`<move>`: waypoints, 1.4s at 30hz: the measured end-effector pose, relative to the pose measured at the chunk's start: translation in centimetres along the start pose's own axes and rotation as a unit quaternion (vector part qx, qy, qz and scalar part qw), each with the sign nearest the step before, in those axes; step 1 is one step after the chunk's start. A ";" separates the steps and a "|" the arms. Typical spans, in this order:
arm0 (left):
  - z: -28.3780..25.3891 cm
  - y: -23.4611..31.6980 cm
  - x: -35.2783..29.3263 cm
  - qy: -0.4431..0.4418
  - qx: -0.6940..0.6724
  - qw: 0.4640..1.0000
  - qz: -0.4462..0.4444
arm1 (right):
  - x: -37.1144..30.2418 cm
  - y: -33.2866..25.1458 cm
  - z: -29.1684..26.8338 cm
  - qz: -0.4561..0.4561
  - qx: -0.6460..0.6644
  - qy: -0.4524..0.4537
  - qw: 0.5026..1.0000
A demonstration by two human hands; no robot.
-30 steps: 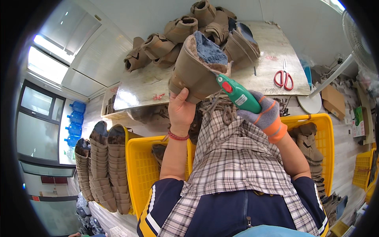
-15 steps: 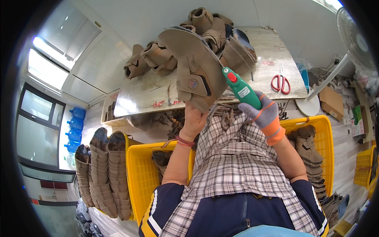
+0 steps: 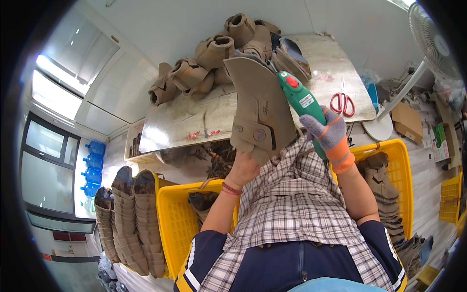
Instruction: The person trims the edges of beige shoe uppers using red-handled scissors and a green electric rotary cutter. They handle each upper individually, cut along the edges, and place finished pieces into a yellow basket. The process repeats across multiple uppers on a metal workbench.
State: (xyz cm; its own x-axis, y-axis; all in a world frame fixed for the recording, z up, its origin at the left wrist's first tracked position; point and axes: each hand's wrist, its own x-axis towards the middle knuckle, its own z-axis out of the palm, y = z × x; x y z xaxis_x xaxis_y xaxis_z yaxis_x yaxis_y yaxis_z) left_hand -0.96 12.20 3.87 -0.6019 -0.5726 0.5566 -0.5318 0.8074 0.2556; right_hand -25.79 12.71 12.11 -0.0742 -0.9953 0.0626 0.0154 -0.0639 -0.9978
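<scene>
My bare left hand (image 3: 243,170) grips the lower end of a brown boot upper (image 3: 265,109), which is held up above my lap with its strap and round badge facing me. A grey and orange glove covers my right hand (image 3: 331,134). Its fingers are wrapped round a green hand-held power tool (image 3: 304,100) with a red button. The tool's front end is at the upper's right edge; its tip is hidden, so I cannot tell whether it touches. Several more brown boot uppers (image 3: 194,73) are piled on the table (image 3: 194,121) beyond.
Red-handled scissors (image 3: 343,103) lie at the table's right. A yellow crate (image 3: 177,219) stands left of my lap, another yellow crate (image 3: 401,180) right, both holding boot uppers. Stacked uppers (image 3: 129,219) stand farther left. A white fan (image 3: 430,44) is at the far right.
The boot upper has moved right and turned more upright, with my left hand shifting right under it. My right hand and the tool have moved slightly right, the tool's front end rising along the edge.
</scene>
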 end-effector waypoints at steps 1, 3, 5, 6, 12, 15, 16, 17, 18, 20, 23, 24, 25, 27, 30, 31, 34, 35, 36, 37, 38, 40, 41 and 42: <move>0.2 -0.2 -0.2 0.010 0.005 1.000 0.009 | 0.2 0.2 -0.2 -0.009 -0.022 0.015 1.000; 0.5 0.1 1.4 0.112 -0.112 0.985 -0.063 | 0.5 0.2 -1.1 -0.018 -0.011 0.045 0.999; -1.6 -4.7 3.4 0.104 0.051 0.993 0.019 | 0.7 0.9 -2.3 -0.039 0.003 0.076 0.996; -2.9 -7.3 4.9 0.112 0.116 0.986 0.042 | 0.6 1.3 -2.9 -0.036 0.006 0.087 0.996; -11.2 -18.5 20.2 0.180 0.188 0.965 -0.016 | -0.3 3.7 -5.4 -0.036 0.022 0.129 0.991; -6.8 -18.1 21.5 0.355 0.101 0.924 -0.104 | -1.7 3.5 -6.5 -0.004 0.039 0.150 0.988; -3.9 -17.6 20.8 0.356 -0.044 0.917 -0.176 | -2.1 3.6 -6.9 0.004 0.038 0.154 0.987; 0.5 -17.6 19.0 0.300 -0.173 0.902 -0.258 | -2.2 3.9 -7.1 -0.006 0.005 0.162 0.987; 5.0 -17.7 17.1 0.247 -0.296 0.851 -0.356 | -2.3 4.1 -7.4 0.000 0.002 0.162 0.987; 13.0 -16.3 13.1 0.203 -0.337 0.783 -0.482 | -2.3 4.2 -7.8 0.009 -0.007 0.157 0.988; 16.4 -13.9 14.2 0.286 -0.462 0.697 -0.468 | -2.4 5.1 -8.3 0.006 0.026 0.177 0.984; 16.7 -15.6 14.7 0.303 -0.471 0.664 -0.496 | -2.5 5.4 -7.9 0.007 0.035 0.169 0.985; 16.9 -16.5 15.1 0.317 -0.482 0.631 -0.518 | -2.4 5.6 -7.6 0.004 0.044 0.165 0.985; 17.9 -16.6 14.4 0.262 -0.564 0.607 -0.494 | -2.4 5.6 -7.1 0.010 0.035 0.157 0.987; 17.1 -12.2 15.7 0.226 -0.654 0.571 -0.442 | -2.2 6.7 -7.8 0.023 0.011 0.163 0.986; 16.8 -12.0 15.5 0.268 -0.656 0.572 -0.414 | -2.2 6.6 -7.5 0.027 0.019 0.152 0.988; 14.4 -12.2 15.5 0.314 -0.632 0.636 -0.311 | -2.1 6.1 -7.1 0.019 0.027 0.148 0.988; 13.2 -11.9 15.5 0.303 -0.631 0.658 -0.278 | -2.2 6.0 -7.5 0.016 0.019 0.150 0.988; 11.1 -11.2 15.6 0.291 -0.624 0.682 -0.245 | -2.3 6.0 -7.6 0.015 0.017 0.155 0.988; 9.0 -10.4 15.6 0.279 -0.594 0.718 -0.230 | -2.3 6.1 -7.7 0.013 0.015 0.162 0.987; 7.3 -9.9 15.3 0.268 -0.560 0.754 -0.213 | -2.2 6.1 -7.7 0.010 0.015 0.166 0.986; 5.7 -9.7 14.4 0.194 -0.331 0.903 -0.192 | -2.2 6.4 -7.4 0.012 0.025 0.163 0.986; 4.5 -9.9 14.1 0.149 -0.217 0.947 -0.186 | -2.0 6.4 -7.1 0.010 0.026 0.159 0.987; 3.4 -9.9 13.9 0.102 -0.102 0.974 -0.175 | -2.0 6.4 -7.0 0.008 0.026 0.154 0.988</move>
State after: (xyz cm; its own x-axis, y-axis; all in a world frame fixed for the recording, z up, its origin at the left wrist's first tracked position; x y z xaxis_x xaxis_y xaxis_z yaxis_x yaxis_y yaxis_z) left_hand -6.07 -4.24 6.44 -0.2625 -0.7950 0.5468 -0.5416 0.5904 0.5984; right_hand -32.57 14.84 5.50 -0.3741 -0.9269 0.0304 0.0694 -0.0606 -0.9957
